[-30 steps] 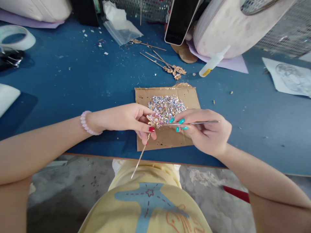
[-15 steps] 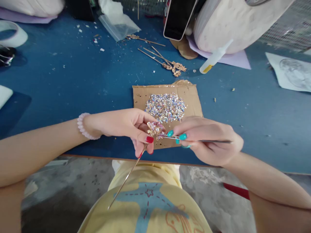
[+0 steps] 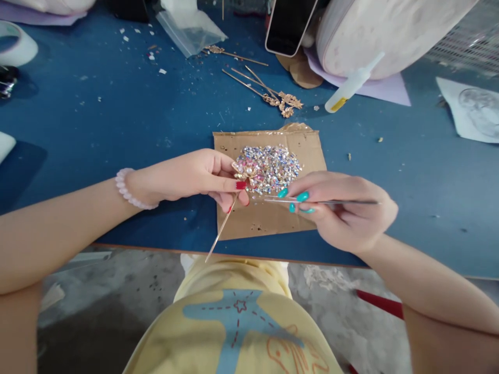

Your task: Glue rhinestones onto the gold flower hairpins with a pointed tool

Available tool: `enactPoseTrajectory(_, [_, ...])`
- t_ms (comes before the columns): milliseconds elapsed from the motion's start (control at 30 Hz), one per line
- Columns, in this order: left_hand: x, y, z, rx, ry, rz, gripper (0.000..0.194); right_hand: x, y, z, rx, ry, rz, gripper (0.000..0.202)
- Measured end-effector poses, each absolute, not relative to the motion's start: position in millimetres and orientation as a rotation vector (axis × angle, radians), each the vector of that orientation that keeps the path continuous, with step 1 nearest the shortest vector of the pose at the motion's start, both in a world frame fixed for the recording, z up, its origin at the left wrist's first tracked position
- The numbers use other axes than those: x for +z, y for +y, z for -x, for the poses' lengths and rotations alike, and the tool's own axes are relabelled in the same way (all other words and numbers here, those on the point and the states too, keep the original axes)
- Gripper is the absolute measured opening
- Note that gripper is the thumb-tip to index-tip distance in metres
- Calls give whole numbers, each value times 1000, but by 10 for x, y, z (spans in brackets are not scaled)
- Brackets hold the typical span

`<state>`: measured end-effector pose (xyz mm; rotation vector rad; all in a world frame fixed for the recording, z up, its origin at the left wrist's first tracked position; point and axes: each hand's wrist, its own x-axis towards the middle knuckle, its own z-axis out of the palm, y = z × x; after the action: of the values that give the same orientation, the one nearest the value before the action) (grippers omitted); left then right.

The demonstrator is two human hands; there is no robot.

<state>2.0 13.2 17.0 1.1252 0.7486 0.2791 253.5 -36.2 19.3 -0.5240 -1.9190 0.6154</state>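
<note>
My left hand (image 3: 206, 179) pinches a gold hairpin (image 3: 223, 226) just below its jewelled pink flower head (image 3: 249, 170). The flower is over the left part of a pile of small, shiny rhinestones (image 3: 277, 166). That pile lies on a piece of brown cardboard (image 3: 268, 223). In my right hand (image 3: 343, 208) are thin metal tweezers (image 3: 331, 201), held almost level. Their tips point left, a little below the flower and apart from it. Whether the tips hold a stone is too small to tell.
Several gold hairpins (image 3: 286, 101) lie behind the cardboard on the blue table (image 3: 117, 119). A glue bottle (image 3: 353, 85), phone (image 3: 291, 23), plastic bag (image 3: 191, 34), tape roll (image 3: 23, 49) and printed paper (image 3: 473, 111) are farther out.
My left hand has moved the hairpin up and away from my body, over the stones. My right hand has shifted slightly up and right, and the tweezers have come away from the flower.
</note>
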Motion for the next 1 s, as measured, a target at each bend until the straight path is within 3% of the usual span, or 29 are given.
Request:
enactPoseTrajectory(300, [173, 103, -28, 299, 771, -1207, 9, 157, -342, -2557, 566, -1914, 614, 11])
enactPoseTrajectory(600, [177, 160, 40, 334, 876, -1469, 22, 110, -269, -2566, 784, -1889, 682, 3])
enactPoseTrajectory(833, [166, 186, 33, 431, 962, -1335, 32, 58, -216, -2581, 1122, -1636, 709, 1])
enactPoseTrajectory(1000, [255, 270, -23, 128, 787, -1138, 20, 40, -68, -2632, 1191, -1527, 893, 12])
